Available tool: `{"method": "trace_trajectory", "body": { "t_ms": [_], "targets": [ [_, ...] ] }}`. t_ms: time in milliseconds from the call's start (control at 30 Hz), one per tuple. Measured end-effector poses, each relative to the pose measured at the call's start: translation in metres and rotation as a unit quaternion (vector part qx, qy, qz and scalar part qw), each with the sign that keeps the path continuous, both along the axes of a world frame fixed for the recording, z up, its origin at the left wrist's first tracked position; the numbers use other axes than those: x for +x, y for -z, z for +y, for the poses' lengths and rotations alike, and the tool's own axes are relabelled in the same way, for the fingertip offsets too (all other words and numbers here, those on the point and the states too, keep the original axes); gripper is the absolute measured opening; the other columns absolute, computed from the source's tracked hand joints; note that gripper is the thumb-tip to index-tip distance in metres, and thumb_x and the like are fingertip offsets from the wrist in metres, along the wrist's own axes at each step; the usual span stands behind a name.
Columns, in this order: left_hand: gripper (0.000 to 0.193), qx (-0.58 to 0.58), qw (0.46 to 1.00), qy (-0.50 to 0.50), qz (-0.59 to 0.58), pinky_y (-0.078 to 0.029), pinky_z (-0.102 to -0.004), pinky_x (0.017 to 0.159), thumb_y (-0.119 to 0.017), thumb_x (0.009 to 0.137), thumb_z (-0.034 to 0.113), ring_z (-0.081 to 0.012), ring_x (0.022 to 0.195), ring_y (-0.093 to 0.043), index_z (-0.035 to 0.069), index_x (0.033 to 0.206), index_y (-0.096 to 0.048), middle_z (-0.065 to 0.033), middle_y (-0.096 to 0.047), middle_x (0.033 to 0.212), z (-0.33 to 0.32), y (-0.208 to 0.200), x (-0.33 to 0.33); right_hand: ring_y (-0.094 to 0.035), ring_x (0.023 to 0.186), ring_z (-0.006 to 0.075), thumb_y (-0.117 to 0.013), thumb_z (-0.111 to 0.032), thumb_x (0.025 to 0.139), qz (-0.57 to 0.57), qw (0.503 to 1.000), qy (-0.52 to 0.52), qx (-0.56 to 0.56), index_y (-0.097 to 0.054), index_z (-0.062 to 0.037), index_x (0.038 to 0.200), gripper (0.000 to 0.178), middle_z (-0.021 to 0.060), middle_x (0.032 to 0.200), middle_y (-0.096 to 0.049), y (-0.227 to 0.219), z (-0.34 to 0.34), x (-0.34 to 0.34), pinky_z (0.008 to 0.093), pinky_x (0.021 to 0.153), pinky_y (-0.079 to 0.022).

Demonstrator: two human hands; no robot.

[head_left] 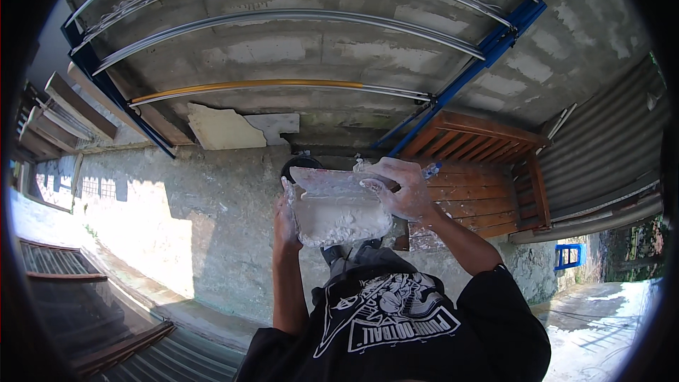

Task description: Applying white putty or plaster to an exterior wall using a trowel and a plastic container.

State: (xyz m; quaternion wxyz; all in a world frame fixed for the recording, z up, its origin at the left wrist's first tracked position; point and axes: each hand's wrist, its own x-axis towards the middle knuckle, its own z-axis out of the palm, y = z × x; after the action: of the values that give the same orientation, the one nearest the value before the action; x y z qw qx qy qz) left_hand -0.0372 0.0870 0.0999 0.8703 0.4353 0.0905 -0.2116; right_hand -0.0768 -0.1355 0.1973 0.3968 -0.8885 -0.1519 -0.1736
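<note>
Held out in front of my body is a shallow rectangular tub (343, 223) with lumpy white paste or powder inside. My left hand (285, 218) is closed around the tub's left side, its fingers dusted white. Along the far side of the tub a pale, white-smeared flat plate (329, 181) stands tilted. I cannot tell whether it is a separate scraper or part of the tub. My right hand (402, 187), coated white, pinches the right end of this plate between thumb and fingers. Just behind the tub, a black bucket (291, 165) is partly hidden.
A wooden bench (470, 187) with white splashes stands to the right, a plastic bottle (431, 169) on it. Ahead, a blue-framed drying rack (460, 92) is fixed to a block wall. Broken board pieces (226, 127) lean there. A blue stool (568, 257) stands far right.
</note>
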Motion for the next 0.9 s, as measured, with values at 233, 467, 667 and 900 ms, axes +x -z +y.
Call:
{"method": "trace_trajectory", "body": {
  "t_ms": [233,467,667,900],
  "targets": [
    [0.045,-0.010,0.999,0.031,0.002,-0.053,-0.0322,0.067,-0.039,0.094,0.040,-0.0185,0.077,-0.064,0.000,0.104,-0.057,-0.0112,-0.063,0.092,0.003,0.010,0.000,-0.059,0.065,0.0214,-0.067,0.005,0.053,-0.121,0.977,-0.104,-0.143,-0.066,-0.0060,0.091,0.040,0.0057,0.076,-0.058,0.009,0.003,-0.008,0.0324,0.054,-0.050],
    [0.051,0.038,0.999,0.004,0.007,-0.053,-0.0311,0.066,-0.038,0.096,0.046,-0.0180,0.077,-0.063,0.000,0.104,-0.058,-0.0101,-0.062,0.093,0.004,0.018,0.003,-0.061,0.066,0.0219,-0.068,0.003,0.051,-0.072,0.982,-0.129,-0.115,-0.065,-0.0056,0.093,0.043,0.0063,0.077,-0.059,0.020,0.000,-0.030,0.0323,0.057,-0.051],
    [0.050,0.007,0.999,0.035,-0.017,-0.052,-0.0305,0.065,-0.041,0.094,0.047,-0.0168,0.075,-0.063,0.001,0.101,-0.058,-0.0099,-0.063,0.091,-0.005,0.005,0.000,-0.060,0.076,0.0202,-0.066,-0.001,0.057,-0.135,0.979,-0.081,-0.129,-0.065,-0.0066,0.096,0.040,0.0040,0.084,-0.059,0.017,-0.007,-0.019,0.0313,0.061,-0.051],
    [0.049,0.033,0.999,-0.028,0.021,-0.052,-0.0303,0.063,-0.041,0.094,0.047,-0.0160,0.072,-0.061,0.001,0.098,-0.059,-0.0092,-0.062,0.088,-0.008,0.010,-0.002,-0.060,0.077,0.0192,-0.067,0.001,0.056,-0.086,0.978,-0.097,-0.166,-0.065,-0.0073,0.098,0.042,0.0034,0.083,-0.059,0.031,-0.006,-0.032,0.0310,0.062,-0.052]
  ]
}}
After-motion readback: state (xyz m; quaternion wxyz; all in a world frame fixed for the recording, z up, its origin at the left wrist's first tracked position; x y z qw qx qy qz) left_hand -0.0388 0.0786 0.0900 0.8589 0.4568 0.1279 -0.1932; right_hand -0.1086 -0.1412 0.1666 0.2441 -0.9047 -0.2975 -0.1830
